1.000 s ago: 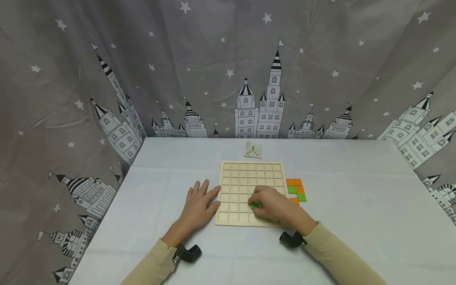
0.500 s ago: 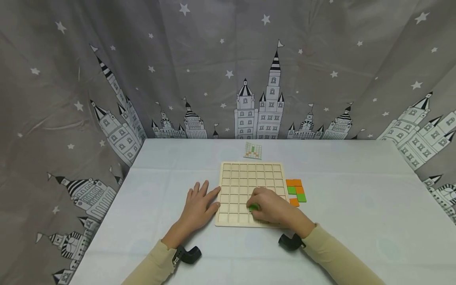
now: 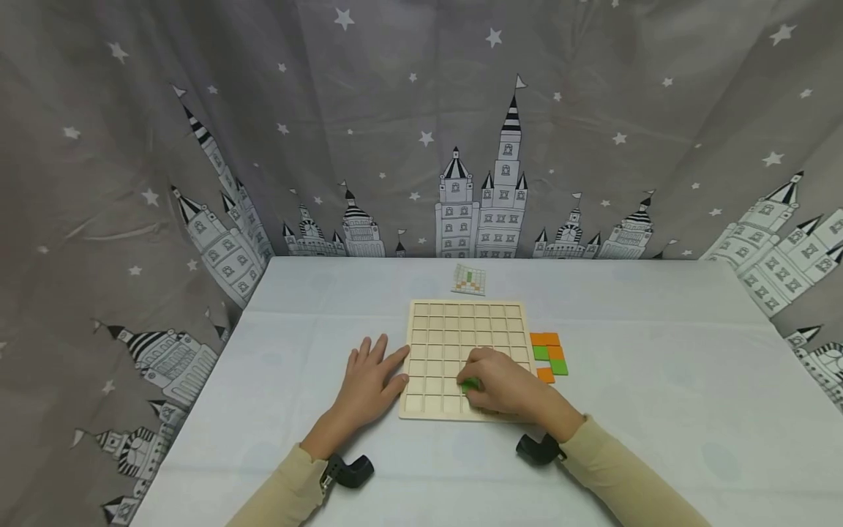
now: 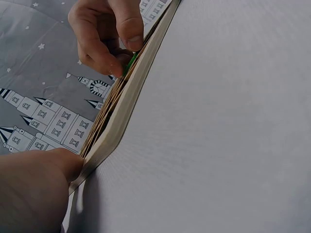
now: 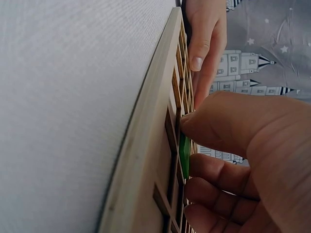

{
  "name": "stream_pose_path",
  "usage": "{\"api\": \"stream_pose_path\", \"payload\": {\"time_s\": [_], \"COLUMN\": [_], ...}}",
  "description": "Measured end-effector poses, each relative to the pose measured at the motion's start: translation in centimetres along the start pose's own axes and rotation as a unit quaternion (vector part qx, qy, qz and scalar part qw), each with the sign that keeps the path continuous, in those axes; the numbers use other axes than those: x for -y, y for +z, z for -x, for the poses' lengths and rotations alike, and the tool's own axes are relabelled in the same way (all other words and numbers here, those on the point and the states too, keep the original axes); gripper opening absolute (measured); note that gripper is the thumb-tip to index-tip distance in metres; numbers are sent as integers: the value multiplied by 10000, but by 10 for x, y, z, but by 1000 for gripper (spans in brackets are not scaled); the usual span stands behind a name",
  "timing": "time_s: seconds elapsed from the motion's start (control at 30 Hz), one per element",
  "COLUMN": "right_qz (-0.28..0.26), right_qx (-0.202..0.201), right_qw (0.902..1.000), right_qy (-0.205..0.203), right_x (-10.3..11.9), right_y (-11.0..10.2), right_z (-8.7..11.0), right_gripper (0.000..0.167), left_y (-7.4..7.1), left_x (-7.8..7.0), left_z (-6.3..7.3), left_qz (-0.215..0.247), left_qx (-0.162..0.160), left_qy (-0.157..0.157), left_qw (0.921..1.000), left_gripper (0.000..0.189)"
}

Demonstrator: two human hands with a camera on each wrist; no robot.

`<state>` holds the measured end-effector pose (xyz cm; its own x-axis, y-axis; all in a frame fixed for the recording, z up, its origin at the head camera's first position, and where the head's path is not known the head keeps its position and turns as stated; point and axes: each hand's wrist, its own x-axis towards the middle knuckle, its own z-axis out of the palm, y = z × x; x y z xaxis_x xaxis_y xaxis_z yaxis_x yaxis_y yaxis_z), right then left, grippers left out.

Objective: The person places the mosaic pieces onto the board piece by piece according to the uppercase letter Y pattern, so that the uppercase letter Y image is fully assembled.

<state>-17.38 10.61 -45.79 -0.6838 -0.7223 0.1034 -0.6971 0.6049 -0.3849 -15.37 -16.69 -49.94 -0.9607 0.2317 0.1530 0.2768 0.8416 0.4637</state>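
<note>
A pale wooden board (image 3: 435,333) with a raised square grid lies on the table. My right hand (image 3: 503,380) is over its near right part, thumb and fingers pinching a small green square tile (image 3: 470,384). Seen from the right wrist, the green tile (image 5: 184,155) sits tilted slightly at the grid ridges, between thumb and forefinger. My left hand (image 3: 370,375) lies palm down with fingers spread, its thumb and forefinger touching the board's left edge. In the left wrist view, the left thumb (image 4: 68,162) rests at the board's corner. Grid cells beneath the right hand are hidden.
Right of the board lie loose tiles, several orange (image 3: 545,339) and some green (image 3: 558,366). Behind the board is a small card (image 3: 469,280) printed with a grid pattern in green and orange. A grey castle-print curtain (image 3: 382,110) hangs past the table's far edge.
My right hand has shifted slightly left and nearer with the green tile, uncovering more of the nearest orange tile beside the board. The left hand has stayed in place.
</note>
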Motion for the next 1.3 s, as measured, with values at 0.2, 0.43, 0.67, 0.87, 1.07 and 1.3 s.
{"api": "stream_pose_path", "payload": {"time_s": [0.2,0.43,0.67,0.87,1.07,1.3], "right_qz": [-134,-169,-156,-165,-165,-154], "right_qx": [-5,-4,-83,-140,-82,-142], "right_qw": [9999,9999,9998,9998,9998,9998], "right_qy": [32,36,101,-2,3,-45], "right_x": [0,2,2,2,2,-1], "right_y": [-1,1,1,3,3,3], "right_z": [0,0,4,2,2,4], "right_gripper": [20,18,17,17,17,17], "left_y": [-1,-1,0,-1,-2,-2], "left_x": [0,1,0,1,1,0], "left_z": [-1,1,0,3,4,3], "left_qz": [-26,78,100,119,107,70], "left_qx": [-26,-6,144,123,129,150], "left_qy": [1,1,113,48,28,-14], "left_qw": [10000,10000,9998,9998,9999,9999], "left_gripper": [50,50,49,48,49,48]}}
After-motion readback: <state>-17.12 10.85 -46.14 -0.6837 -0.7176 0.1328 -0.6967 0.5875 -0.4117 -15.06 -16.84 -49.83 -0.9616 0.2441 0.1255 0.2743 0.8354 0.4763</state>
